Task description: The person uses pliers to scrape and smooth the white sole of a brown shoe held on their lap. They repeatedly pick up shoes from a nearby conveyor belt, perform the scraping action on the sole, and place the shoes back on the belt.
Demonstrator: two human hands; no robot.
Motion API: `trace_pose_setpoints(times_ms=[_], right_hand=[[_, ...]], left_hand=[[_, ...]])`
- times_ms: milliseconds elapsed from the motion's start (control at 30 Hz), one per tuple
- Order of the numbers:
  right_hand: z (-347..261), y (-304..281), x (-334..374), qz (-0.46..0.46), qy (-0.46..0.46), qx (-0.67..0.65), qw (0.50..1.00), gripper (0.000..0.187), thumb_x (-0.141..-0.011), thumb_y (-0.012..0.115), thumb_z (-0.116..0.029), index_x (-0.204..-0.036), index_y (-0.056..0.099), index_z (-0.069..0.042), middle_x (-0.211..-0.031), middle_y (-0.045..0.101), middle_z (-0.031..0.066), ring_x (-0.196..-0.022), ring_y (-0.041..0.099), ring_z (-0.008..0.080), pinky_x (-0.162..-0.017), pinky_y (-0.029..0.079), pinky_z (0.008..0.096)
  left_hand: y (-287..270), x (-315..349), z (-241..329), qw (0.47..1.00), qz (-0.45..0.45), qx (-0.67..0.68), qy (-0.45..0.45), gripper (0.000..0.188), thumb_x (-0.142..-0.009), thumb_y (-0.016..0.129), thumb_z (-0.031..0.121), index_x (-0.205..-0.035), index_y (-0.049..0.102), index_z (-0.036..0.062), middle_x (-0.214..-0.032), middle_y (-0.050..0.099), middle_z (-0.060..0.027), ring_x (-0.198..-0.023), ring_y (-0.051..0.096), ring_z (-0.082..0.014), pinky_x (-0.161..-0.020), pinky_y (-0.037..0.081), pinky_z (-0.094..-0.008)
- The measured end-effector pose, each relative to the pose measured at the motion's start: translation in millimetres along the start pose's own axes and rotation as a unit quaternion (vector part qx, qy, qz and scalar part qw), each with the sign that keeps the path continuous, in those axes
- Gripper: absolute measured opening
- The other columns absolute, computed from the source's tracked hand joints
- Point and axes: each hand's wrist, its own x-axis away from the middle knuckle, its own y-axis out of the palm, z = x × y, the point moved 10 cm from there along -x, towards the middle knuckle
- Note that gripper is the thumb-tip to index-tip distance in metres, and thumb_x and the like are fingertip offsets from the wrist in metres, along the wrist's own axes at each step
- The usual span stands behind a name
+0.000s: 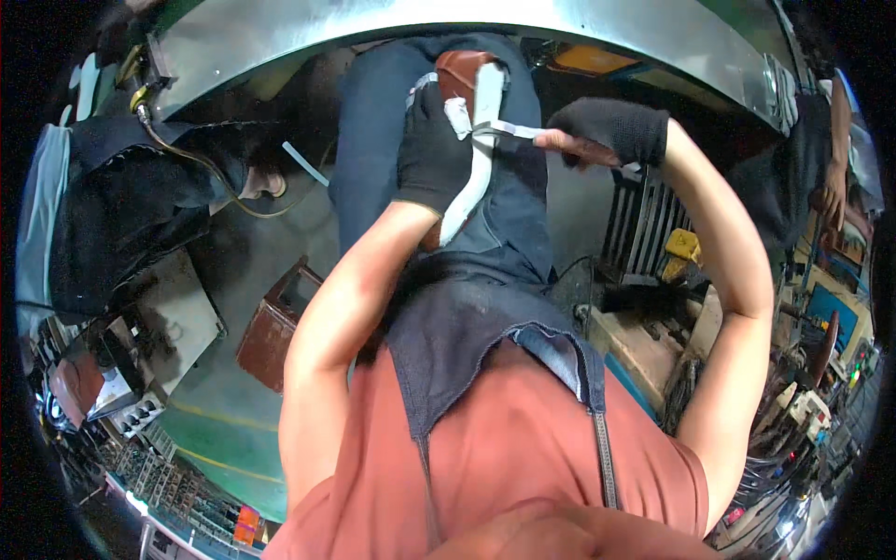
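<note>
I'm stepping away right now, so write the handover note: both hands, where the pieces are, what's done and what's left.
Left hand, black-gloved, grips the curved white strip against the lap, over the dark apron.
Right hand, in a black fingerless glove, holds a thin tool whose tip meets the strip near its upper end.
A brown piece sits behind the strip's top, by the knees.
Done: strip is gripped and the tool is on it.
Left: cannot tell how much of the strip is worked; check its lower part.
</note>
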Motion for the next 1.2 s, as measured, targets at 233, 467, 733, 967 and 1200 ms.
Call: trace_pose_setpoints(times_ms=[233,467,733,967,1200], right_hand=[[-129.6,-57.5,51.2,0.236,-0.118,0.053,0.963,0.04,-0.09,0.049,-0.037,-0.076,0.059,-0.002,-0.065,0.056,0.0218,-0.06,0.057,0.0394,-0.054,0.045,0.0425],[-9.1,106.2,0.6,0.168,-0.064,-0.267,0.947,0.041,-0.096,0.041,-0.035,-0.091,0.057,0.002,-0.071,0.057,0.0099,-0.063,0.053,0.0228,-0.061,0.045,0.036],[-49.2,90.3,-4.0,0.024,-0.04,-0.121,0.992,0.044,-0.093,0.044,-0.039,-0.092,0.06,0.001,-0.078,0.062,0.0153,-0.068,0.061,0.0284,-0.06,0.047,0.0361],[-3.1,112.6,-9.8,0.206,-0.051,-0.062,0.975,0.042,-0.089,0.049,-0.041,-0.087,0.06,-0.001,-0.079,0.06,0.0225,-0.068,0.058,0.0379,-0.061,0.045,0.0424],[-15.7,61.9,18.7,-0.003,-0.035,0.035,0.999,0.043,-0.093,0.043,-0.039,-0.092,0.059,0.001,-0.079,0.06,0.0227,-0.074,0.059,0.0362,-0.066,0.045,0.0397]], left_hand=[[12.6,5.0,-42.4,0.997,-0.071,0.0,0.025,0.045,-0.085,0.051,0.02,-0.123,0.042,-0.0014,-0.119,0.047,-0.0263,-0.109,0.047,-0.0405,-0.096,0.037,-0.0431],[-12.8,130.4,-25.6,0.924,-0.07,0.357,-0.121,0.069,-0.081,0.064,0.027,-0.132,0.028,-0.0036,-0.127,0.042,-0.0238,-0.118,0.044,-0.0316,-0.098,0.036,-0.0383],[-12.1,136.9,-17.4,0.981,-0.071,0.125,-0.133,0.059,-0.076,0.068,0.032,-0.116,0.039,-0.0014,-0.101,0.056,-0.019,-0.093,0.057,-0.0294,-0.081,0.043,-0.0379],[27.1,131.9,-74.9,0.759,-0.084,0.537,-0.357,0.048,-0.08,0.067,0.033,-0.109,0.052,-0.0015,-0.098,0.062,-0.015,-0.09,0.06,-0.0216,-0.075,0.047,-0.0344],[4.7,93.7,-45.9,0.935,-0.01,0.287,-0.206,0.041,-0.078,0.068,0.026,-0.108,0.054,0.0013,-0.099,0.063,-0.0142,-0.09,0.061,-0.022,-0.079,0.047,-0.0349]])
